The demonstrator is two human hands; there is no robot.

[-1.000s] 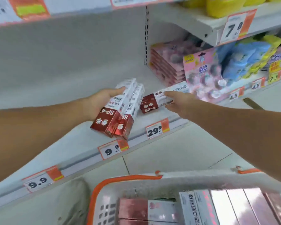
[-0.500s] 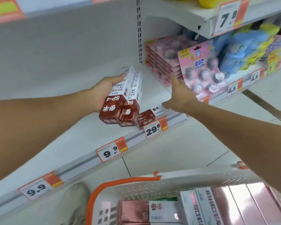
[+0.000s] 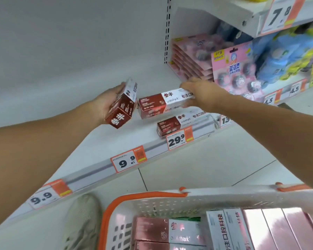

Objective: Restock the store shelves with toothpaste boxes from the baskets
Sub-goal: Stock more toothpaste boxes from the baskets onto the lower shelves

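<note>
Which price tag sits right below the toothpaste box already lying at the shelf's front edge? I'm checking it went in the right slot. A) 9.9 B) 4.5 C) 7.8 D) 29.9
D: the toothpaste box lies at the shelf edge directly above the 29.9 tag.

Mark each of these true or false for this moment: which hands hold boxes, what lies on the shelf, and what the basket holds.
1. The left hand grips a toothpaste box. True.
2. The right hand is empty. False: it holds a second toothpaste box over the shelf.
3. One box already lies on the shelf above the 29.9 price tag. True.
4. The basket is empty. False: boxes lie inside.
</note>
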